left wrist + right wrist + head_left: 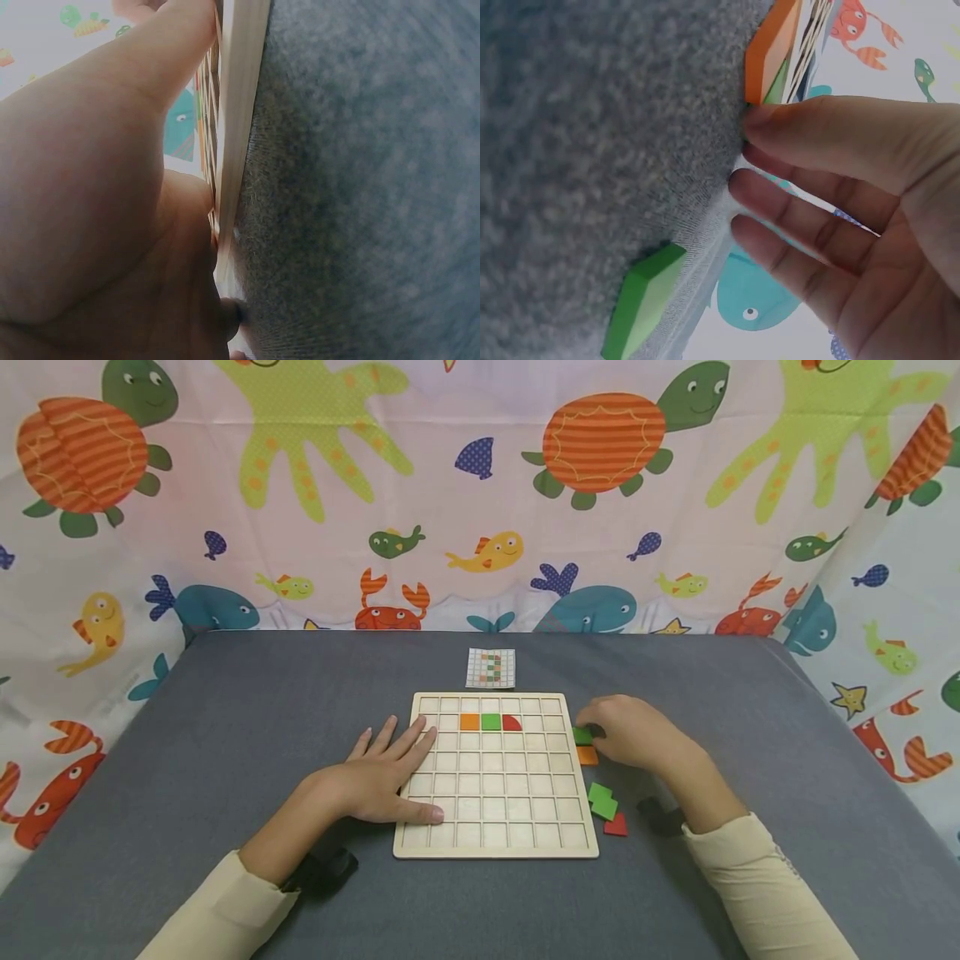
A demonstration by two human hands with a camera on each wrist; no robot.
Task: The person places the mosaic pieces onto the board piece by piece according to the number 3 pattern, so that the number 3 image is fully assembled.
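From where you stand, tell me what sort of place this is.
Probably a staged tabletop play area: a sea-animal print cloth hangs behind a gray-covered table, where a gridded wooden board holds colored tiles.

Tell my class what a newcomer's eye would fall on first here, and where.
Probably the curtain behind the table, bright with orange-shelled turtles. Next, the pale gridded board on the table, with an orange tile, a green tile and a red tile in a row near its far edge. The left hand lies spread over the board's left edge, while the right hand is at a green piece beside its right edge.
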